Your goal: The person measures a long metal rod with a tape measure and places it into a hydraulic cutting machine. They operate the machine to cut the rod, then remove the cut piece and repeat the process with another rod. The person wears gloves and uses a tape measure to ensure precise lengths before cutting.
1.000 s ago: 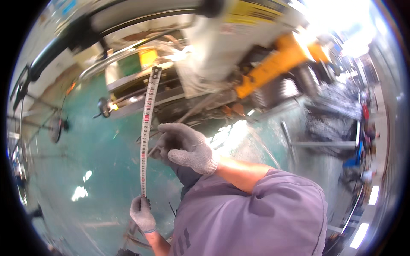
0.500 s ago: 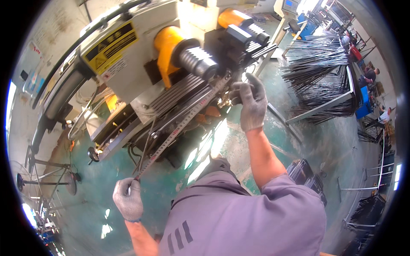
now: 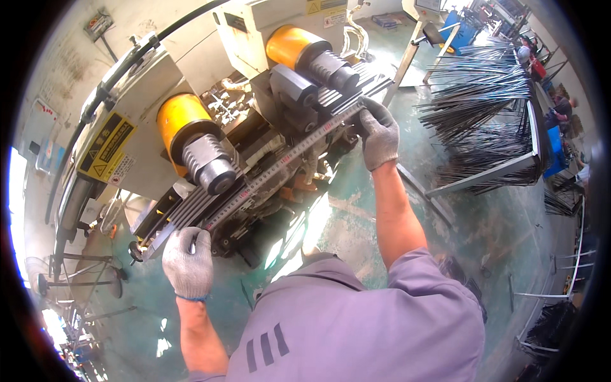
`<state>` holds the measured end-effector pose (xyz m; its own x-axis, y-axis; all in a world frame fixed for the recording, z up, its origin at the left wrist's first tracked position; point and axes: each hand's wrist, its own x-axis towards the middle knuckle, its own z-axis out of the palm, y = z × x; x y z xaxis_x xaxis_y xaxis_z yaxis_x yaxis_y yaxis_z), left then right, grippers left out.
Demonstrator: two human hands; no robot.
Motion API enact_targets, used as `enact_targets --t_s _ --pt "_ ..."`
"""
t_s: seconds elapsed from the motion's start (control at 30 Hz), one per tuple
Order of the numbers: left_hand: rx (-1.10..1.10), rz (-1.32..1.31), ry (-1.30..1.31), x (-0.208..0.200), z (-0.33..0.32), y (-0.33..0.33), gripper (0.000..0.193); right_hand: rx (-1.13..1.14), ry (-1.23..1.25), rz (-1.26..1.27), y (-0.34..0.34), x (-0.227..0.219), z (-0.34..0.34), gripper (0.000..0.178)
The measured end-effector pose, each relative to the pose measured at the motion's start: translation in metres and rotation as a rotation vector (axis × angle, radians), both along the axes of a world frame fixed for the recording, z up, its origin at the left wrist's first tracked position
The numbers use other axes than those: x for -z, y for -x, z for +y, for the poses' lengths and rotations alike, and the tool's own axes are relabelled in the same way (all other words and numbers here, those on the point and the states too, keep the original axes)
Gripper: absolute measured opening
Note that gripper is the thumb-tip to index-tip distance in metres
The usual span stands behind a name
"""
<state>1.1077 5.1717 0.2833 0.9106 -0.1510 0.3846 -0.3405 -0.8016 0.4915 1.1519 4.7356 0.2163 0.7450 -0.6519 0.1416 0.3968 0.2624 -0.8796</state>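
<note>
Gloved left hand (image 3: 188, 261) and right hand (image 3: 380, 135) each grip an end of a tape (image 3: 280, 164), pulled taut along the machine (image 3: 254, 127); thin, springy, probably sharp-edged.

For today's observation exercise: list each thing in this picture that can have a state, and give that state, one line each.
Tape measure: pulled out, stretched along the machine between both hands.
Left hand: gloved, fingers closed on the tape's lower end.
Right hand: gloved, gripping the tape's upper end.
Metal rods in the machine: lying side by side under the tape.
Rod bundle on the rack: piled, ends fanning out.
</note>
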Motion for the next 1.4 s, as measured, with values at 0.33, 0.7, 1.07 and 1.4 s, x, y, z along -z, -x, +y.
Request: enact_targets --t_s 0.33,0.7,1.07,1.4 --pt "-0.003 -0.028 -0.09 -0.011 -0.057 -0.018 0.011 0.125 -0.023 0.088 -0.044 0.014 -0.055 0.02" --pt "0.01 -0.051 -0.121 -0.01 -0.056 -0.029 0.013 0.198 0.126 0.143 -0.071 0.024 -0.059 0.019" --pt "-0.046 0.058 -0.11 -0.003 -0.001 -0.035 0.016 0.257 0.187 0.073 -0.082 0.045 -0.073 0.021" --pt "-0.126 0.207 -0.144 -0.016 0.019 -0.034 0.024 0.226 0.159 0.042 -0.084 0.045 -0.078 0.019"
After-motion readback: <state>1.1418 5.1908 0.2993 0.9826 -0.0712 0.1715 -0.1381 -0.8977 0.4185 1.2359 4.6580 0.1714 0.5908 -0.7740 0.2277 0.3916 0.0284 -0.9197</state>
